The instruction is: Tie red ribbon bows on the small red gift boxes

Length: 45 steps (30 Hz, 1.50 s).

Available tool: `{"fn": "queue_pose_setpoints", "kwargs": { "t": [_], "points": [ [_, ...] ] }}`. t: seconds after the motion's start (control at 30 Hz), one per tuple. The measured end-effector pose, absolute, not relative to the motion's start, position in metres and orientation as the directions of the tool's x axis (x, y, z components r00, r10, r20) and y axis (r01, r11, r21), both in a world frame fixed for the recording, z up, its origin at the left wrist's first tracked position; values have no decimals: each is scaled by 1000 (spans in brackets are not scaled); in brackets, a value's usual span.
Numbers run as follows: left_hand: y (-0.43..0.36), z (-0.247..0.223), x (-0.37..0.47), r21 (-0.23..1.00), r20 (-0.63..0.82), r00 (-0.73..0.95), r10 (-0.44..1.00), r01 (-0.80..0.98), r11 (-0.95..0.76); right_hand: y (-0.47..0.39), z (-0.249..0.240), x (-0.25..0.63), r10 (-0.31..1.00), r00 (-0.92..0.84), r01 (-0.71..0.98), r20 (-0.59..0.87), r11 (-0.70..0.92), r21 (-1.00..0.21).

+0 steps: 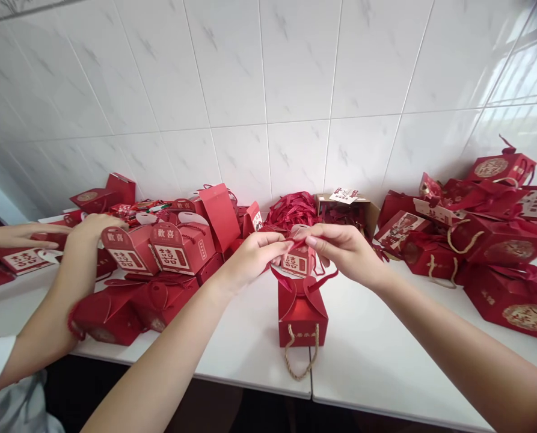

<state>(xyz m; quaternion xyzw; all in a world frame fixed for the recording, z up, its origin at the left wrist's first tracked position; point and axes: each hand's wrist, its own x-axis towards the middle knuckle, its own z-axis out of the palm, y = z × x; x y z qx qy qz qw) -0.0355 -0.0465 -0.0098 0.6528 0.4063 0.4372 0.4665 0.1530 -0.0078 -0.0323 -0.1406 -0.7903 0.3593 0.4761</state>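
Note:
A small red gift box stands at the front of the white table, a twisted rope handle hanging down its near side. Red ribbon rises from the box top in two strands to my hands. My left hand pinches the ribbon between thumb and fingers. Close beside it, my right hand also pinches the ribbon, fingertips nearly meeting the left ones above the box. The exact lie of the ribbon between the fingertips is hidden. Behind my hands stands a red box with a white label.
At left, a co-worker's arms reach among stacked red boxes. Loose red ribbons lie heaped by the tiled wall, next to a cardboard box. Finished-looking red boxes pile up at right. A seam splits the white table.

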Motion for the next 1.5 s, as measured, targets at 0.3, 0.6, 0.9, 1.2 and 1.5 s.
{"fn": "queue_pose_setpoints", "kwargs": {
  "t": [0.3,0.6,0.9,1.2,1.5],
  "points": [
    [-47,-13,-41,981,148,278,949,84,-177,0,-43,167,55,-587,389,808,894,221],
    [-59,-14,-34,837,272,321,907,386,-387,-1,-50,162,284,-508,414,813,908,-58],
    [-89,-41,-74,211,540,170,824,921,-329,-8,-74,208,623,-69,600,779,650,-467],
    [-123,-108,-174,385,-39,-130,991,913,135,-11,-126,305,943,-151,893,298,259,-367],
    [-80,-110,-80,641,347,50,937,717,-276,-16,-125,207,833,-328,650,446,541,-533]
  ]
}}
